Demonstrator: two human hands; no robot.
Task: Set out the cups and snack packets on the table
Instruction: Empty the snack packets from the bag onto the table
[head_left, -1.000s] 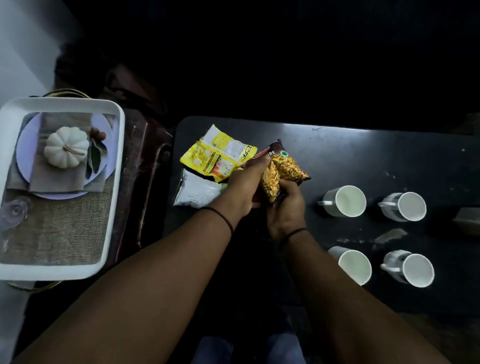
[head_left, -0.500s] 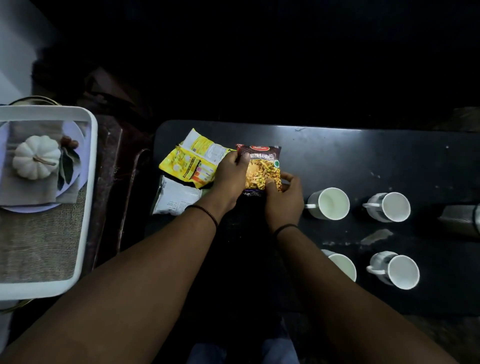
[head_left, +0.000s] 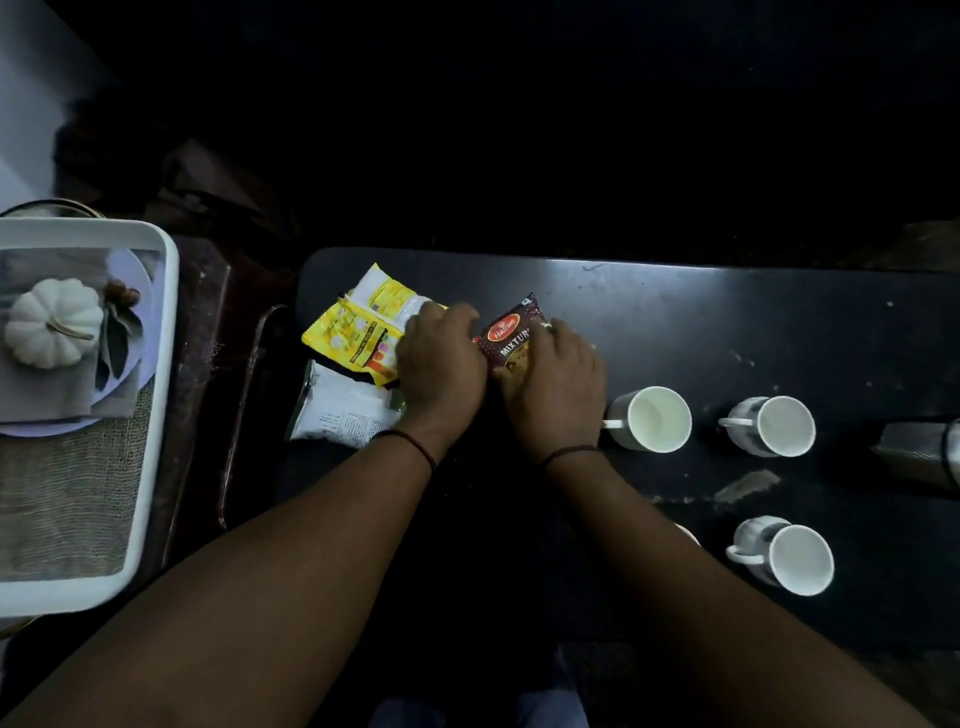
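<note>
A dark red snack packet (head_left: 511, 332) lies on the black table (head_left: 675, 322), held between my left hand (head_left: 441, 364) and my right hand (head_left: 556, 384). Both hands press on it with fingers curled over its edges. A yellow packet (head_left: 358, 332) lies just left of my left hand, and a white packet (head_left: 337, 410) lies below that one. White cups stand to the right: one (head_left: 654, 418) beside my right hand, another (head_left: 774, 426) further right, a third (head_left: 789, 556) nearer me. A fourth cup (head_left: 688, 535) is mostly hidden behind my right forearm.
A white tray (head_left: 156, 415) stands on the left on a separate surface, holding a plate, a napkin and a small white pumpkin (head_left: 52, 322). A metallic object (head_left: 919, 457) sits at the table's right edge. The far side is dark.
The dark red packet has gone from being held up and tilted to lying flat on the table. Both hands have come down over it, palms down.
</note>
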